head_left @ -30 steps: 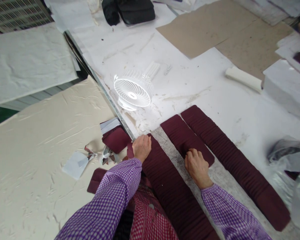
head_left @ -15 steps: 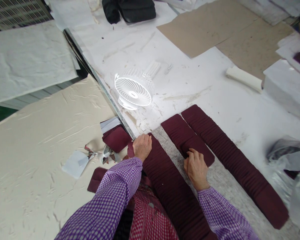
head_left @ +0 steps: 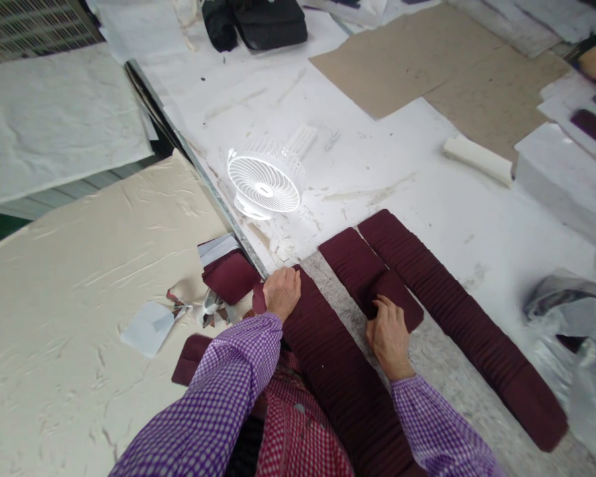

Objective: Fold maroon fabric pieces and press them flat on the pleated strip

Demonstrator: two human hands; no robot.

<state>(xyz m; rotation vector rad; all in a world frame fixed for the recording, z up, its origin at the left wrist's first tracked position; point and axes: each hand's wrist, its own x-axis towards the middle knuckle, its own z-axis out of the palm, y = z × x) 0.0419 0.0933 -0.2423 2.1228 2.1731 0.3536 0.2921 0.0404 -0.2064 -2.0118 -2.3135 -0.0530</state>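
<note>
Three rows of overlapped maroon fabric pieces lie on the table. My left hand [head_left: 282, 293] rests curled on the top end of the near long row [head_left: 338, 377]. My right hand [head_left: 390, 334] touches the near end of the short middle row [head_left: 365, 271], its fingertips on the last piece there. The far long row [head_left: 457, 324] runs to the right, untouched. Both sleeves are purple checked.
A white desk fan [head_left: 264, 180] stands beyond the rows. A small stack of maroon pieces [head_left: 230, 275] with white paper lies left of my left hand, with scraps [head_left: 151, 326] beside it. Cardboard sheets [head_left: 407, 56], a white roll [head_left: 477, 159] and clear plastic [head_left: 571, 331] lie to the right.
My right hand has shifted slightly toward me along the short middle row's end. My left hand has stayed in place.
</note>
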